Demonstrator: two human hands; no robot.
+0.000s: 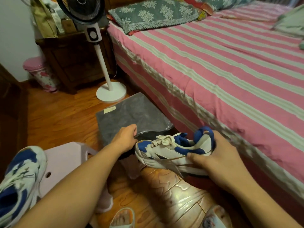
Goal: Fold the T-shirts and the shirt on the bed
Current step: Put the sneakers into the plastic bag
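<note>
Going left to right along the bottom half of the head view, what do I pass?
Sneaker on the stool → pink stool → left hand → sneaker being held → right hand → striped bed edge.

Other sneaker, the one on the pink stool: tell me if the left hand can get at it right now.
Probably yes. The sneaker sits uncovered on the stool beside the left forearm, but the left hand grips something dark and must release it first.

A white pedestal fan (105, 66) stands on the wooden floor (57, 116) beside a dark nightstand (72, 60); a pink floral bin (41, 74) sits left of it; a blue-and-white sneaker (172, 150) is above a grey wrapped package (130, 112); a second sneaker (19, 178) rests on a pink stool (65, 158).
</note>
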